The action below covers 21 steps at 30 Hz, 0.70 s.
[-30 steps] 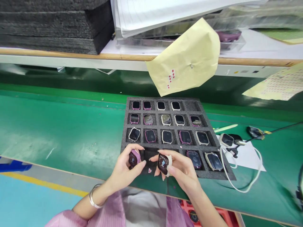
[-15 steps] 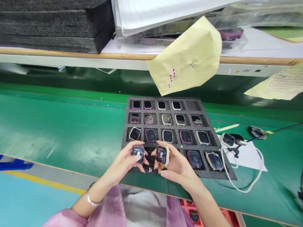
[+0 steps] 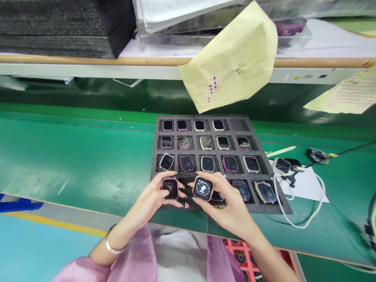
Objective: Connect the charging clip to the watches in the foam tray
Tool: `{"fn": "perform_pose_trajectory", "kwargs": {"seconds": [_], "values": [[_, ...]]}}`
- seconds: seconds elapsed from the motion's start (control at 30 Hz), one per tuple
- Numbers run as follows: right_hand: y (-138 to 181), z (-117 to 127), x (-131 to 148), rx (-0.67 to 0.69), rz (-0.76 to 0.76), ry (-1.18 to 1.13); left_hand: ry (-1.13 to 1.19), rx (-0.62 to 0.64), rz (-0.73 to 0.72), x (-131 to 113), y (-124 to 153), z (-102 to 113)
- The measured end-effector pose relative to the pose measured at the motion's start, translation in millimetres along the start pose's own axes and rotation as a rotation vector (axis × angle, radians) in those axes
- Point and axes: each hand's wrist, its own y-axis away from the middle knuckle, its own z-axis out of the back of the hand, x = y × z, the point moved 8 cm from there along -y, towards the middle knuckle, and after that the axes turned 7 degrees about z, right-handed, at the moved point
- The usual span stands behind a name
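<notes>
My left hand (image 3: 154,192) is closed around a purple smartwatch case (image 3: 170,188), its thumb on the lit, dim screen. In my right hand (image 3: 227,201) is a pale-rimmed smartwatch case (image 3: 203,188), gripped between thumb and fingers, with a bright dial showing. Both are held side by side over the front row of a black foam tray (image 3: 202,175). Purple and cream watch cases without straps lie in most of the tray's pockets, such as a cream one (image 3: 252,164) at the right. The hands cover part of the front row.
A white cable (image 3: 319,213) loops beside the tray's right edge, near another watch (image 3: 282,166) on white paper. Yellow paper (image 3: 232,62) hangs from the shelf edge (image 3: 88,71) above. A red tray (image 3: 239,260) with round parts sits below the bench's front edge.
The right-hand watch has turned to face me more squarely, and its dial is brighter. The left-hand watch's screen has dimmed. The whole view has shifted slightly.
</notes>
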Motion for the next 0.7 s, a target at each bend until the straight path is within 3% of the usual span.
{"fn": "perform_pose_trajectory", "kwargs": {"seconds": [0.13, 0.33, 0.5, 0.7], "values": [[1.8, -6.2, -6.6, 0.019, -0.056, -0.083, -0.013, 0.010, -0.008, -0.1, 0.9, -1.1], [8.6, -20.2, -14.7, 0.036, -0.249, -0.523, -0.057, 0.011, 0.004, 1.2, 2.4, -3.4], [8.6, -28.1, -10.9, 0.096, -0.229, -0.841, -0.160, -0.006, -0.009, 1.5, 2.3, -1.0], [10.1, -26.5, -18.5, -0.056, -0.240, -0.753, -0.259, -0.036, -0.083, 1.1, 2.1, 6.0]]}}
